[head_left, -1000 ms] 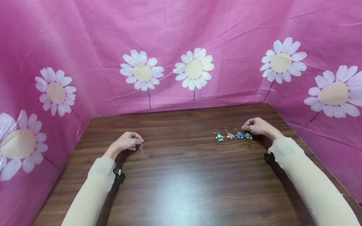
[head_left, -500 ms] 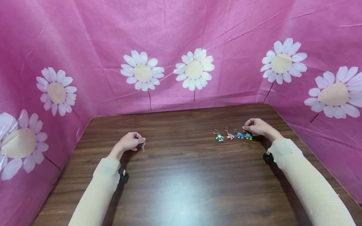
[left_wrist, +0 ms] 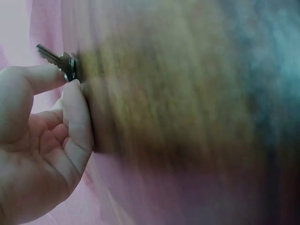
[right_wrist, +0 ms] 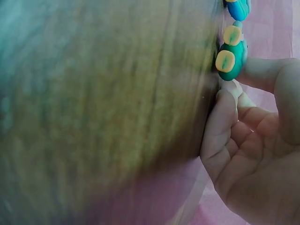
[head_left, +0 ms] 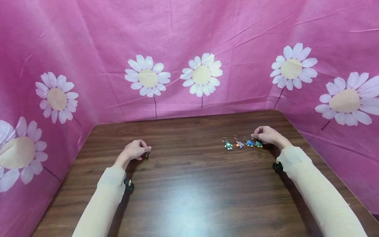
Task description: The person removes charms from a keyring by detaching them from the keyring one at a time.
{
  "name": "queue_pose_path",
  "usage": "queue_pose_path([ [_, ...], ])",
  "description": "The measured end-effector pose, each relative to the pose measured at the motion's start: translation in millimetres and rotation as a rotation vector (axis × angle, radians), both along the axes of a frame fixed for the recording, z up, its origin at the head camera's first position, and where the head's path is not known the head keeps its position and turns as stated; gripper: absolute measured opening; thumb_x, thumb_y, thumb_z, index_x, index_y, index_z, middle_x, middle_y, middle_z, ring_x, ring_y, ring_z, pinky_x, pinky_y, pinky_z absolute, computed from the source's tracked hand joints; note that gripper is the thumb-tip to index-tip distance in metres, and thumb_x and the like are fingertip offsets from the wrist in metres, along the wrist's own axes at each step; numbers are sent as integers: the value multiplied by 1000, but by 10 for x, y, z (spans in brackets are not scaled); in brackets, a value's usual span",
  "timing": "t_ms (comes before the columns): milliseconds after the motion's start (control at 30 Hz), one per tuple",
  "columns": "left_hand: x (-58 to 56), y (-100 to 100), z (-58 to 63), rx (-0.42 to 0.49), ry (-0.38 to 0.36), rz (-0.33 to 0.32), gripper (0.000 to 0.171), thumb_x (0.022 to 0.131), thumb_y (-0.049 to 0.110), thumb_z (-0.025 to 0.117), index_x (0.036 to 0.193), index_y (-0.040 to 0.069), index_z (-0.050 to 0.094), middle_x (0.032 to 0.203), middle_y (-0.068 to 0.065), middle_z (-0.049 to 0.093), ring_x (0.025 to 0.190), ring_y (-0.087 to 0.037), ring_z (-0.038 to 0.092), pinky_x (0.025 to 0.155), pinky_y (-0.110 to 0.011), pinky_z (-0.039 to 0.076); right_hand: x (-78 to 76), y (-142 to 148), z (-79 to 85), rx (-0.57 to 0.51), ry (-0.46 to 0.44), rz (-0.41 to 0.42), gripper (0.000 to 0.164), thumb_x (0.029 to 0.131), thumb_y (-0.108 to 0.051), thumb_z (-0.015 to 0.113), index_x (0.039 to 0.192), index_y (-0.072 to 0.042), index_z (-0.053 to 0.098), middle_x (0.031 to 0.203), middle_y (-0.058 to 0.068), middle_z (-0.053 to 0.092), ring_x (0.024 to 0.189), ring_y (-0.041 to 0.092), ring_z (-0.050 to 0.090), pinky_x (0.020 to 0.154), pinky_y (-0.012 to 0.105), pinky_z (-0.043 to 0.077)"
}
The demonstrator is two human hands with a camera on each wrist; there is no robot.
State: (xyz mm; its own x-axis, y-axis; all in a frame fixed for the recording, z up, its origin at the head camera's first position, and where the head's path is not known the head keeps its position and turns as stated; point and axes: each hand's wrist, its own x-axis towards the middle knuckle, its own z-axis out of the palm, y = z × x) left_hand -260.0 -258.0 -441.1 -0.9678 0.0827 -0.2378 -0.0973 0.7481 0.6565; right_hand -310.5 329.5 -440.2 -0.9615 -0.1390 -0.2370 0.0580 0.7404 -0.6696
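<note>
At the left of the table, my left hand (head_left: 132,152) pinches a small metal key (left_wrist: 54,58) on a split ring (left_wrist: 73,66) between thumb and fingertips, low at the wood. In the head view only a bit of it shows past the fingers. Over at the right, my right hand (head_left: 267,135) pinches the ring of a green figure keychain (head_left: 259,144); its yellow feet show in the right wrist view, where the ring is hidden. Left of it lie a blue figure keychain (head_left: 249,143), an orange and grey one (head_left: 239,144) and a green and white one (head_left: 228,145), in a row.
Both hands work on a brown wooden table (head_left: 183,174), which has a bright light reflection near its front. A pink cloth (head_left: 177,29) with large white daisies hangs behind it and at both sides.
My left hand has shifted slightly right, and the key that hung below its fingers now shows less. My right hand stays at the green keychain, hardly moved.
</note>
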Motion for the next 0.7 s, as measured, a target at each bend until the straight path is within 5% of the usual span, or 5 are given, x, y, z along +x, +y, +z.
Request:
queue_pose_path([
  [433,-7,-28,-19,19,-6,-20,24,101,27,62,94,4,59,81,-2,54,75,-16,59,63,-28,60,-31,-26,-41,-10,0,-1,24,101,-23,61,98,0,56,78,1,55,75,15,54,63,30,52],
  [700,-12,-97,-51,250,-35,-18,23,101,12,60,111,-8,54,92,-10,63,76,-16,60,66,-30,60,-64,13,1,-116,-52,-8,25,104,-19,55,107,6,54,85,4,60,77,14,56,65,28,55],
])
